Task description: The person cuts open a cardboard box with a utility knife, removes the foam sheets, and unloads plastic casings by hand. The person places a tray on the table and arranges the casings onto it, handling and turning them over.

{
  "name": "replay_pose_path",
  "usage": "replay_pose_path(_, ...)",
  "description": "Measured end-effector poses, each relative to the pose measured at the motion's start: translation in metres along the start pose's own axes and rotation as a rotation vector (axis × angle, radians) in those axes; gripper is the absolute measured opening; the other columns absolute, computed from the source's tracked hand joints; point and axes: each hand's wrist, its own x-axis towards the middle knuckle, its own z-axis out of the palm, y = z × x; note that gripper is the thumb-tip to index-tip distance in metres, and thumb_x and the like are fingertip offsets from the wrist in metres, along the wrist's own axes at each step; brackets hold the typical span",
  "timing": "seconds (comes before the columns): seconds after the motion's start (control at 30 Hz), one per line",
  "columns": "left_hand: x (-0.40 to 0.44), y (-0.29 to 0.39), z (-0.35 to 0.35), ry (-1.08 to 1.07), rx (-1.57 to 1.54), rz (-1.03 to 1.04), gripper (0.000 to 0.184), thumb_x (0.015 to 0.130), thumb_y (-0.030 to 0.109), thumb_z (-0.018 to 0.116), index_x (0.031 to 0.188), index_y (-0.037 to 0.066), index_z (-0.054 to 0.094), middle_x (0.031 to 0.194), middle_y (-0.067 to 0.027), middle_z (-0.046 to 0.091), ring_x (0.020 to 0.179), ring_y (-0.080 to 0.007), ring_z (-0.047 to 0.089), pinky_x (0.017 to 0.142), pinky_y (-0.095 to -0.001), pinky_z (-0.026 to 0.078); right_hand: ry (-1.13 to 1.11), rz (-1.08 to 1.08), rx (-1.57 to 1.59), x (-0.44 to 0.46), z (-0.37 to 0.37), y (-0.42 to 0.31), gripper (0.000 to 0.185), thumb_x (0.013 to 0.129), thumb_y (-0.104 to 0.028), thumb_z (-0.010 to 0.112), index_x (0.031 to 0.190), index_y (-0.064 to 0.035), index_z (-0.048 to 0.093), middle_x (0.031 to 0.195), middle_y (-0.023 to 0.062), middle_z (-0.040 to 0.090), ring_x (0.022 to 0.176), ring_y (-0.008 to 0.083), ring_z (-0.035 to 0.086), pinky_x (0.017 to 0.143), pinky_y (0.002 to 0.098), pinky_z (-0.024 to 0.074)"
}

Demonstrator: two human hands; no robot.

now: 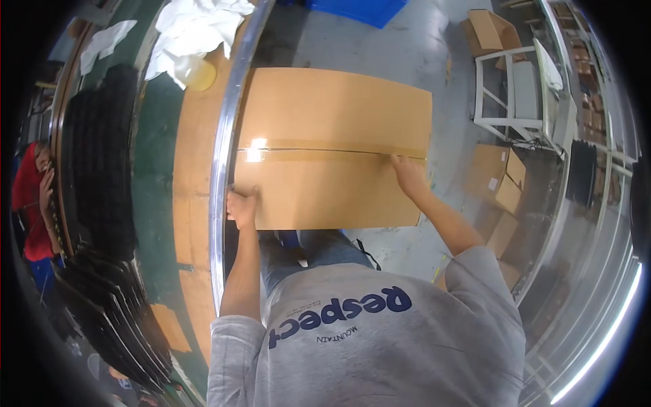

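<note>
A large closed cardboard box (325, 108) lies in front of me, its flaps meeting along a seam. Clear tape (285, 146) runs along that seam and shines near the left end. My right hand (410, 176) is at the seam's right end, fingers curled together and touching the cardboard; whatever they may pinch is hidden. My left hand (243, 207) is closed at the box's near left edge, close to the metal rail (220, 169). Its curled fingers hide anything inside them.
A workbench with a green top (159, 169) runs along the left, with white cloths (193, 34), a bottle of yellow liquid (196, 72) and stacked black panels (102, 163). Another person in red (30, 197) is beyond it. Right stand a white frame (512, 88) and open cartons (498, 176).
</note>
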Motion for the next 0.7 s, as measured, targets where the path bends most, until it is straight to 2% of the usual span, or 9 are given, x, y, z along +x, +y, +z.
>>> replay_pose_path(0.1,0.002,-0.002,-0.002,-0.015,-0.072,0.001,0.067,0.061,0.032,0.075,0.113,0.002,0.045,0.108,-0.0185,0.054,0.103,-0.0309,0.051,0.088,-0.0381,0.039,0.026,0.115,-0.073,-0.025,0.011,0.055,0.025,0.077,-0.008,0.047,0.102,-0.0111,0.046,0.078,0.0089,0.056,0.065,0.0261,0.060,0.051,0.0369,0.0482)
replay_pose_path(0.17,-0.001,0.003,-0.006,-0.005,-0.060,-0.023,0.067,0.060,0.030,0.075,0.113,0.002,0.046,0.108,-0.0182,0.055,0.102,-0.0306,0.052,0.088,-0.0372,0.039,-0.141,0.229,-0.175,-0.036,-0.013,0.075,0.023,0.078,-0.007,0.046,0.100,-0.0113,0.048,0.080,0.0101,0.057,0.068,0.0273,0.060,0.053,0.0388,0.0477)
replay_pose_path(0.2,-0.003,0.008,-0.007,0.000,-0.056,-0.036,0.066,0.060,0.029,0.076,0.113,0.002,0.046,0.108,-0.0181,0.055,0.102,-0.0305,0.052,0.088,-0.0368,0.039,-0.140,0.237,-0.176,-0.039,-0.014,0.078,0.023,0.078,-0.007,0.046,0.100,-0.0113,0.048,0.080,0.0101,0.057,0.068,0.0273,0.060,0.053,0.0388,0.0477)
replay_pose_path(0.3,-0.004,0.018,-0.011,0.015,-0.025,-0.045,0.064,0.060,0.026,0.075,0.111,0.001,0.047,0.104,-0.0178,0.057,0.097,-0.0307,0.055,0.085,-0.0364,0.041,-0.042,0.155,-0.009,-0.037,-0.013,0.075,0.019,0.078,-0.008,0.045,0.096,-0.0102,0.051,0.079,0.0107,0.057,0.069,0.0283,0.060,0.053,0.0404,0.0473)
replay_pose_path(0.37,-0.004,0.016,-0.012,0.027,0.004,-0.050,0.062,0.060,0.025,0.075,0.110,0.000,0.047,0.102,-0.0177,0.058,0.095,-0.0309,0.056,0.083,-0.0362,0.042,0.070,-0.018,0.183,-0.015,-0.009,0.035,0.016,0.078,-0.009,0.045,0.094,-0.0093,0.051,0.077,0.0114,0.057,0.068,0.0285,0.060,0.053,0.0394,0.0472)
replay_pose_path(0.43,0.006,0.007,-0.008,-0.047,-0.101,0.018,0.060,0.062,0.024,0.074,0.108,-0.003,0.048,0.098,-0.0178,0.059,0.089,-0.0294,0.058,0.079,-0.0344,0.044,0.102,-0.079,0.279,0.011,-0.015,-0.015,0.015,0.079,-0.009,0.045,0.093,-0.0089,0.051,0.075,0.0120,0.057,0.068,0.0282,0.060,0.052,0.0386,0.0466)
replay_pose_path(0.53,0.021,-0.012,0.003,-0.054,-0.157,0.070,0.058,0.063,0.024,0.073,0.106,-0.006,0.048,0.095,-0.0178,0.059,0.085,-0.0275,0.059,0.075,-0.0326,0.046,0.007,-0.110,0.222,0.039,-0.022,-0.051,0.015,0.078,-0.009,0.045,0.092,-0.0085,0.051,0.074,0.0120,0.057,0.067,0.0273,0.060,0.053,0.0378,0.0465)
replay_pose_path(0.7,0.026,-0.018,0.006,-0.078,-0.272,0.089,0.056,0.066,0.023,0.071,0.105,-0.010,0.048,0.093,-0.0176,0.059,0.082,-0.0236,0.059,0.072,-0.0288,0.046,0.037,-0.204,0.199,0.045,-0.021,-0.032,0.012,0.078,-0.009,0.046,0.089,-0.0093,0.051,0.072,0.0117,0.056,0.065,0.0274,0.060,0.053,0.0376,0.0463)
